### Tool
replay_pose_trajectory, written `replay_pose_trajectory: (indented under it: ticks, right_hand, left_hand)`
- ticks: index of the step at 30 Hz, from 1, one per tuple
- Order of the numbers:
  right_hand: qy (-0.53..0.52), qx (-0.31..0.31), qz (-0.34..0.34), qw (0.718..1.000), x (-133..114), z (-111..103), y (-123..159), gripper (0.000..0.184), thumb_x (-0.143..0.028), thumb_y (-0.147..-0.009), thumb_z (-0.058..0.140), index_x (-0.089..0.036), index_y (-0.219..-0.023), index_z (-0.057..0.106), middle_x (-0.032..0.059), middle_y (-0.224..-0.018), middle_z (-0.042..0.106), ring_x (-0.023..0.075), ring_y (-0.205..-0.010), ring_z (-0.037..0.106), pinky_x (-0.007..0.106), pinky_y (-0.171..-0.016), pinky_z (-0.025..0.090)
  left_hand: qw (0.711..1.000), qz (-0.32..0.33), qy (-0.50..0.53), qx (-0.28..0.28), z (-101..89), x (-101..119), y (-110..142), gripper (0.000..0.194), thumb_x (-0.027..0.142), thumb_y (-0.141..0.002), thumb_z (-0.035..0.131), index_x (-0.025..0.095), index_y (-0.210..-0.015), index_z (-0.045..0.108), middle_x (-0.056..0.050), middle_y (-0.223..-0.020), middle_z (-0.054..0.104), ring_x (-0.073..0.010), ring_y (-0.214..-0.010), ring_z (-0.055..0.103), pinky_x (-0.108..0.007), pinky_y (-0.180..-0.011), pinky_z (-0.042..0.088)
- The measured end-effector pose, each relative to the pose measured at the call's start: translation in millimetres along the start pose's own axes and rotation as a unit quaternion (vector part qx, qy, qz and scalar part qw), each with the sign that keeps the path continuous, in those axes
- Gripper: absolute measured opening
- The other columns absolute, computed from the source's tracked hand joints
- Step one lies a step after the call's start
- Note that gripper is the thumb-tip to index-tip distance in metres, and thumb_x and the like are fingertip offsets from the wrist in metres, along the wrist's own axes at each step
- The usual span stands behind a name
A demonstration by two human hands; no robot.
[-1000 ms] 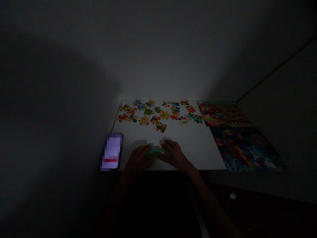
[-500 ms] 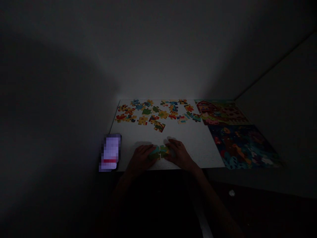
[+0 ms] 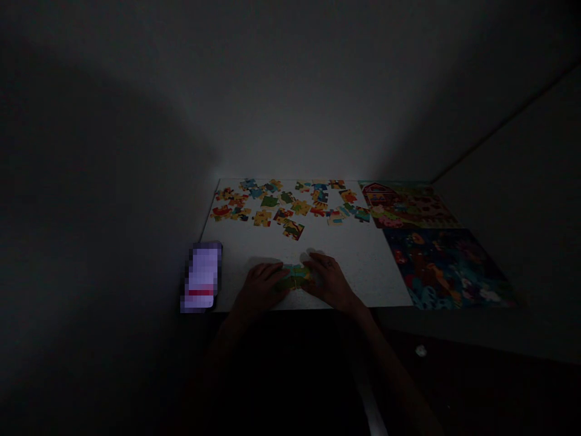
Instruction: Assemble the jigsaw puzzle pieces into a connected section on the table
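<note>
Looks forward and down from the person's head, across a flat white tabletop [image 3: 363, 266] to a plain grey wall [image 3: 290, 91] behind. Faces the far edge almost squarely from above the near side, close enough to show the bare left hand [image 3: 261, 287] and bare right hand [image 3: 331, 284], yet wide enough to keep both small, below mid-frame.

The left hand [image 3: 261, 286] hid the outer part of the left green piece [image 3: 287, 278], and the right hand [image 3: 331, 283] that of the right green piece [image 3: 302, 276]. Blocky blur covered the screen of the phone [image 3: 203, 274] (only a red band stood out). Both forearms [image 3: 390, 357] faded into darkness; a pale object [image 3: 421, 350] at lower right was too small to name.
</note>
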State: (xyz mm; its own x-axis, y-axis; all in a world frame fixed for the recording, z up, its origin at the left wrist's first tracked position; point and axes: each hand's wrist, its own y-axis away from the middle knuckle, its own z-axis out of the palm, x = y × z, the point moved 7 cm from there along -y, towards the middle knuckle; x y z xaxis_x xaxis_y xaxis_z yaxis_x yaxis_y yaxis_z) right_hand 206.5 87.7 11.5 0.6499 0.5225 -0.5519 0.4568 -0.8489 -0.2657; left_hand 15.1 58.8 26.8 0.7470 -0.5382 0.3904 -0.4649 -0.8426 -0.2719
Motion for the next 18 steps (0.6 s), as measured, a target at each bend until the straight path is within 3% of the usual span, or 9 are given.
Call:
replay_pose_trajectory:
  ticks: [18]
  right_hand:
    - [-0.006, 0.005, 0.005, 1.000, -0.6, -1.5, 0.0, 0.053, -0.044, -0.079, 0.075, -0.023, -0.125, 0.060, 0.0136, -0.137, 0.055, 0.0317, -0.128, 0.048, 0.051, -0.105, 0.043]
  left_hand:
    - [0.999, 0.021, -0.035, 0.010, -0.2, 3.3, 1.4, 0.029, 0.039, -0.092, 0.062, 0.030, -0.120, 0.066, -0.004, -0.136, 0.060, -0.0235, -0.120, 0.052, -0.042, -0.103, 0.042]
